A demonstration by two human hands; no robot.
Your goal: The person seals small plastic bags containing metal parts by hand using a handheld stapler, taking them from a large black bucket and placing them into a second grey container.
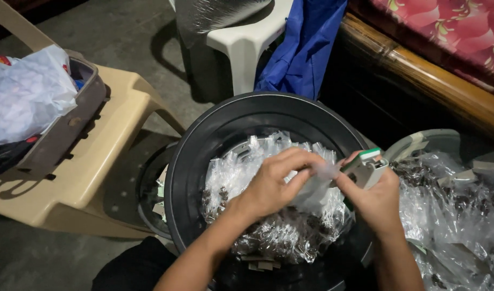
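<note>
A beige plastic chair (104, 161) at the left carries a grey basket (64, 129) stuffed with a white plastic bag (26, 97). In the middle sits a round black basin (204, 145), heaped with small clear packets (279, 231) of dark pieces. Above its centre the left hand (271, 186) pinches the top of one clear packet (319, 186) between closed fingers. The right hand (376, 202), over the basin's right rim, is clenched around a white and green stapler (368, 164) whose nose meets that packet's top.
</note>
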